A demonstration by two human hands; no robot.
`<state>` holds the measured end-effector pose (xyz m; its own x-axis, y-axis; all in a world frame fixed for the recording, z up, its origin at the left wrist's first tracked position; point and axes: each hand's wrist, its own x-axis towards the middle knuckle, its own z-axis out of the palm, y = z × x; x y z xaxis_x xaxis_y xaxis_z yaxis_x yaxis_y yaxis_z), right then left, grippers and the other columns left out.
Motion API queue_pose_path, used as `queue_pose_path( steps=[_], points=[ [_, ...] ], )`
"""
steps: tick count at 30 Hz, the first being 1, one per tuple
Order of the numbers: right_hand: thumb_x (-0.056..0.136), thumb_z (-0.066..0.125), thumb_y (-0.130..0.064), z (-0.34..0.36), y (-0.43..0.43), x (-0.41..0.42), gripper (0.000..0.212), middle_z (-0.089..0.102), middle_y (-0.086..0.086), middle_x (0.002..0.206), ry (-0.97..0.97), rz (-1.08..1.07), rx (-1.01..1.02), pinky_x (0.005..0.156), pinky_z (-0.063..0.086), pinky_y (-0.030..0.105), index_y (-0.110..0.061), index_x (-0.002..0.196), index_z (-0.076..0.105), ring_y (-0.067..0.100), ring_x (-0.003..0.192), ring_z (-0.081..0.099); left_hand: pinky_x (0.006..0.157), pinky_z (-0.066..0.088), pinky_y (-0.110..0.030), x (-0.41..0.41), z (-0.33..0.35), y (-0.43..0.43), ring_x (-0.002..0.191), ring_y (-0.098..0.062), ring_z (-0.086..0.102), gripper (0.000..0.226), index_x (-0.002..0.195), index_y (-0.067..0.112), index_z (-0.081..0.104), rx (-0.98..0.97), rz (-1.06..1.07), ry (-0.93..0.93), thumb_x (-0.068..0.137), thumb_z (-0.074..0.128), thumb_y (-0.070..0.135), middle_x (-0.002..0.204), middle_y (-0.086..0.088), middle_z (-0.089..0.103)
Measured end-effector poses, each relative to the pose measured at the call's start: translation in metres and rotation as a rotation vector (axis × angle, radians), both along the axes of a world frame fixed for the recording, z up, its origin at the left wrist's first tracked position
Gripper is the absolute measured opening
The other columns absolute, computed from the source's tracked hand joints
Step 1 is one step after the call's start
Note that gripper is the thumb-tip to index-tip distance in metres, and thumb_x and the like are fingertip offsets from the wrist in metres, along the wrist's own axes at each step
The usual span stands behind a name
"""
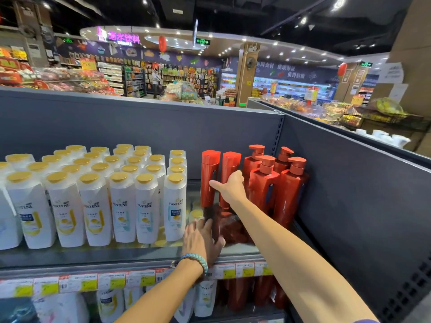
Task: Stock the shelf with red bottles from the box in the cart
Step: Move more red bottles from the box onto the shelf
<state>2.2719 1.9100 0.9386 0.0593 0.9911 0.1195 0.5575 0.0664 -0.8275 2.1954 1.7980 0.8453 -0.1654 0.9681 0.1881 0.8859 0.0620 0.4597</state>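
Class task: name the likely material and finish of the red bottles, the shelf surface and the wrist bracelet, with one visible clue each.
Red bottles: probably glossy moulded plastic; light streaks run down their sides.
Shelf surface: looks like glass or polished metal, since it mirrors the white bottles; which one is unclear.
Bracelet on the left hand: apparently braided cord, matte, with a woven pattern.

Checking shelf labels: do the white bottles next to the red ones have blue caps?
No, the white bottles standing left of the red bottles on the shelf all have yellow-gold caps.
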Motion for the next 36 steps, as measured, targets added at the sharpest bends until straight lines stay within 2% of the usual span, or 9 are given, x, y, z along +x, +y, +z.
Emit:
queue_pose_path(
  steps=[4,9,12,17,20,23,27,32,36],
  points=[
    [0.091,0.071,-0.034,0.004,-0.029,0.017,0.080,0.041,0.004,0.154,0.026,0.146,0.126,0.110,0.037,0.030,-0.010,0.153,0.027,0.022,0.140,0.043,0.102,0.038,-0.037,0.001,0.019,-0.008,0.116,-0.026,0.049,0.056,0.131,0.015,0.042,0.036,0.012,-0.070,0.084,0.054,0.043,0.124,-0.007,0.055],
    [0.096,0.063,-0.040,0.005,-0.080,0.050,0.072,0.036,0.001,0.160,-0.009,0.301,0.205,0.121,0.031,0.039,-0.019,0.155,0.027,0.014,0.146,0.034,0.112,0.031,-0.039,0.001,0.053,-0.023,0.133,-0.027,0.039,0.074,0.148,0.012,0.024,0.096,-0.025,-0.079,0.083,0.061,0.020,0.147,-0.009,0.039],
    [0.098,0.061,-0.038,0.004,-0.115,0.081,0.071,0.036,0.002,0.160,-0.055,0.332,0.196,0.120,0.027,0.031,-0.017,0.156,0.027,0.014,0.146,0.034,0.114,0.023,-0.040,0.000,0.062,-0.037,0.138,-0.027,0.033,0.079,0.148,0.012,0.023,0.174,0.005,0.067,0.084,0.059,0.040,0.151,-0.008,0.035],
    [0.097,0.062,-0.038,-0.010,-0.183,0.145,0.075,0.031,0.002,0.162,-0.143,0.294,0.121,0.115,0.022,0.021,-0.014,0.158,0.025,0.016,0.148,0.030,0.117,0.013,-0.045,0.012,0.068,-0.076,0.143,-0.029,0.021,0.091,0.151,0.018,0.019,0.115,0.046,0.238,0.076,0.034,0.069,0.157,-0.008,0.023],
    [0.098,0.062,-0.036,-0.019,-0.230,0.184,0.074,0.030,0.003,0.163,-0.150,0.258,0.098,0.120,0.024,0.027,-0.013,0.158,0.025,0.018,0.150,0.028,0.116,0.014,-0.046,0.043,0.063,-0.111,0.143,-0.030,0.020,0.087,0.151,0.023,0.018,0.130,0.003,0.260,0.081,0.037,0.070,0.158,-0.006,0.021],
    [0.100,0.059,-0.034,-0.021,-0.279,0.224,0.069,0.029,0.002,0.163,-0.126,0.202,0.087,0.104,0.028,0.011,-0.014,0.157,0.026,0.018,0.149,0.028,0.117,0.011,-0.046,0.080,0.065,-0.146,0.143,-0.031,0.020,0.082,0.151,0.024,0.020,0.159,-0.056,0.264,0.084,0.046,0.064,0.157,-0.006,0.022],
    [0.100,0.057,-0.039,-0.023,-0.340,0.282,0.069,0.031,0.002,0.162,-0.134,0.099,0.096,0.117,0.025,0.027,-0.016,0.157,0.026,0.017,0.148,0.030,0.115,0.016,-0.049,0.142,0.068,-0.179,0.139,-0.033,0.028,0.084,0.148,0.022,0.027,0.207,-0.167,0.271,0.079,0.044,0.067,0.153,-0.008,0.031],
    [0.100,0.056,-0.041,-0.036,-0.414,0.377,0.072,0.026,0.000,0.164,-0.160,-0.123,0.017,0.118,0.026,0.033,-0.016,0.158,0.022,0.019,0.150,0.027,0.113,0.022,-0.047,0.241,0.060,-0.216,0.136,-0.032,0.031,0.085,0.149,0.022,0.026,0.216,-0.386,0.344,0.078,0.040,0.068,0.152,-0.008,0.032],
    [0.099,0.055,-0.044,-0.051,-0.470,0.448,0.074,0.025,0.001,0.164,-0.198,-0.337,-0.055,0.118,0.026,0.035,-0.015,0.159,0.021,0.020,0.150,0.027,0.119,0.008,-0.042,0.326,0.041,-0.242,0.145,-0.027,0.014,0.082,0.151,0.030,0.016,0.158,-0.577,0.255,0.082,0.040,0.068,0.158,-0.001,0.020]
  ],
)
